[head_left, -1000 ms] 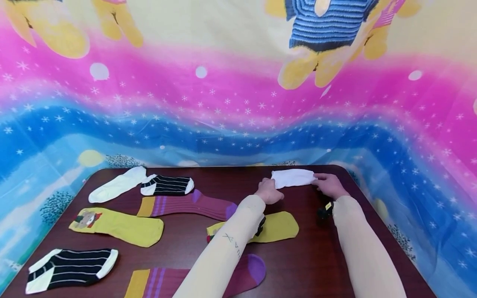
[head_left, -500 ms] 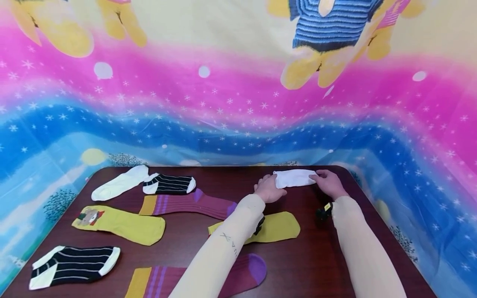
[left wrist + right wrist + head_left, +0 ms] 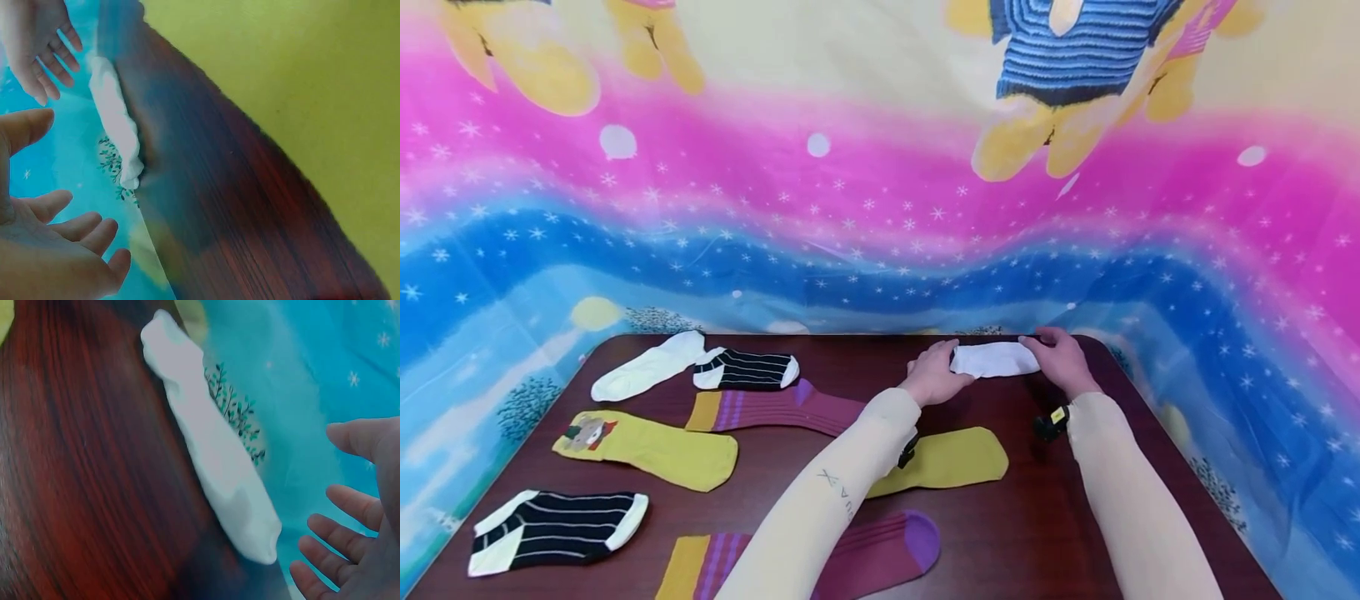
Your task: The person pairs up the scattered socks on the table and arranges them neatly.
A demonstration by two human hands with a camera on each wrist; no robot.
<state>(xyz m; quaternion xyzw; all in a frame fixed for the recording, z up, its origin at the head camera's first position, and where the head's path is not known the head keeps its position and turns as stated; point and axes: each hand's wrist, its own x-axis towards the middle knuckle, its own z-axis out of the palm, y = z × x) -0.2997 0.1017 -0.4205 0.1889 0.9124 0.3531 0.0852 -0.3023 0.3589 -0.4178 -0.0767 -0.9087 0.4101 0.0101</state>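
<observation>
A white sock [image 3: 995,359] lies flat near the far right of the table, between my two hands. At its left end is my left hand [image 3: 936,375], fingers loosely spread. My right hand [image 3: 1063,362] is at the other end, thumb near the fabric. In the left wrist view, the left hand [image 3: 56,250] is apart from the white sock [image 3: 115,119], fingers relaxed. The right wrist view likewise has the right hand [image 3: 350,544] beside the white sock [image 3: 212,444], gripping nothing.
On the dark wood table [image 3: 1037,517] lie another white sock [image 3: 647,365], striped black socks [image 3: 748,370] [image 3: 561,529], yellow socks [image 3: 655,450] [image 3: 947,458] and purple socks [image 3: 782,410] [image 3: 880,554]. My left forearm covers parts of some. A printed cloth [image 3: 880,208] hangs behind.
The right hand's fingers have come off the white sock's right end and moved slightly up. The left hand has shifted a little left, its fingers lifting. The head view has shifted slightly.
</observation>
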